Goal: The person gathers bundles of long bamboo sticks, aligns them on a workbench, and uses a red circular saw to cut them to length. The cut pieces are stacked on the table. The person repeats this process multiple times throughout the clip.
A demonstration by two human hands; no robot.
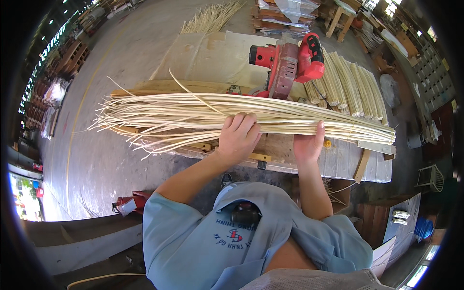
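Observation:
A long bundle of pale rattan canes (280, 111) lies crosswise in front of me over the workbench. At the left its ends fan out loosely, and one cane sticks up out of line. Toward the right the canes run close together with their ends nearly even. My left hand (239, 137) is closed over the near side of the bundle at its middle. Farther right, my right hand (308, 145) grips it from beneath, thumb up along the front. Just behind the bundle stands a red miter saw (286, 65); the canes hide its base.
Several tied bundles of cut canes (355, 87) lie behind the right end of the bench (338, 162). More loose canes (210, 18) are heaped beyond its far edge. A cardboard box (342, 193) stands below the bench at right, and a red object (133, 202) sits at lower left.

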